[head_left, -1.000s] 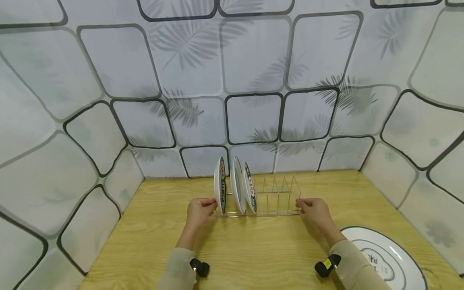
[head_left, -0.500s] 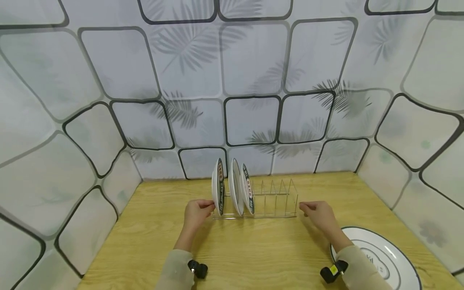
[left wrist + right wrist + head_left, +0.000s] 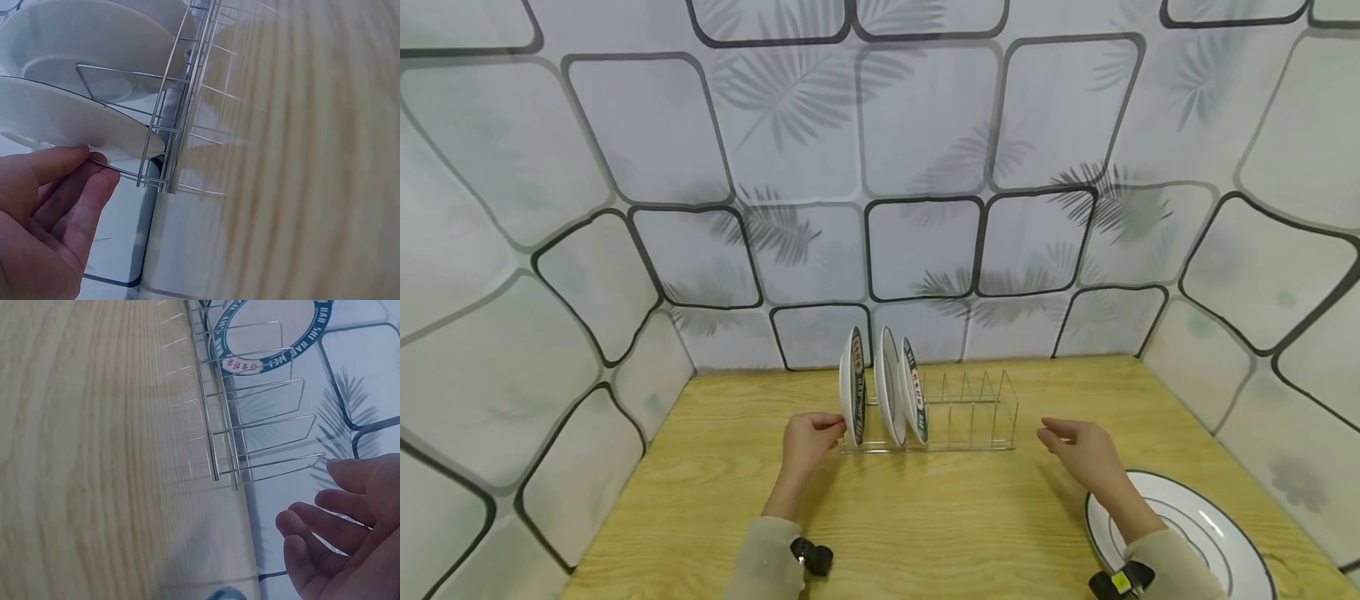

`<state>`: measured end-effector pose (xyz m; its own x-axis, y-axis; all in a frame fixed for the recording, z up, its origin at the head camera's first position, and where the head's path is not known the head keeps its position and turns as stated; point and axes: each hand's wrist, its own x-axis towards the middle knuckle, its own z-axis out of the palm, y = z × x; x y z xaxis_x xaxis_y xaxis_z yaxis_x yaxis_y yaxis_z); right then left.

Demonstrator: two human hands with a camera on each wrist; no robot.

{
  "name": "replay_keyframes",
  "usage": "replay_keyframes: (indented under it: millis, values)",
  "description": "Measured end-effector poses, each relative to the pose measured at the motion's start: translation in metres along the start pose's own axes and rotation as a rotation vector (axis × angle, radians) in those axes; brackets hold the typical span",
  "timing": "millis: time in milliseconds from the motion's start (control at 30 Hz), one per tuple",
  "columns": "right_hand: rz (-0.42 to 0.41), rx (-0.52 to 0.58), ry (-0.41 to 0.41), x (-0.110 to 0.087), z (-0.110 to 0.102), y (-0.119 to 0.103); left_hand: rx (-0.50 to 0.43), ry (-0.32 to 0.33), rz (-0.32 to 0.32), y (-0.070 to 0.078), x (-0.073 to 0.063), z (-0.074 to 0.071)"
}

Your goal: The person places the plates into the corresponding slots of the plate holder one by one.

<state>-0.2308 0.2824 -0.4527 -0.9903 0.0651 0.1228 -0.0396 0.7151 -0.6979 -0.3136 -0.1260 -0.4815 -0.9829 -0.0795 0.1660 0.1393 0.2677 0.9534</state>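
A wire dish rack (image 3: 972, 450) stands on the wooden table, holding three upright plates in its left half. The leftmost plate (image 3: 852, 387) and the right one (image 3: 914, 392) show patterned, lettered rims; a plain-looking plate (image 3: 889, 387) leans between them. At the rack's left end, my left hand (image 3: 807, 448) pinches the end wire between thumb and fingers, close beside the first plate, as the left wrist view shows. My right hand (image 3: 1084, 454) is off the rack's right end with nothing in it, fingers loosely bent and apart in the right wrist view.
A large white plate (image 3: 1217, 525) with a dark rim lies flat on the table (image 3: 700, 500) at the right, partly under my right forearm. Patterned curtain-like walls (image 3: 925, 250) enclose the table at the back and both sides.
My right hand has let go of the rack's right end and moved away to the right, its fingers loosening. My left hand keeps its pinch at the left end. The rack stays nearly in place.
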Motion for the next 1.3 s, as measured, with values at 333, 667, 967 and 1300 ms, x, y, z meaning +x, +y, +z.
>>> replay_keyframes:
  millis: [333, 667, 967, 1300]
  values:
    - [0.013, 0.014, -0.037, -0.017, -0.006, 0.004, 0.004, -0.002, 0.004, 0.001, -0.001, 0.001]
    - [0.076, 0.034, -0.094, -0.031, -0.009, 0.014, 0.005, -0.011, 0.016, 0.001, -0.002, 0.002]
    - [0.02, -0.015, -0.093, -0.044, -0.01, 0.014, 0.008, 0.002, 0.007, 0.001, -0.001, 0.001]
    - [0.062, -0.1, -0.041, -0.06, -0.013, 0.013, 0.0, -0.001, 0.004, 0.002, -0.001, 0.001]
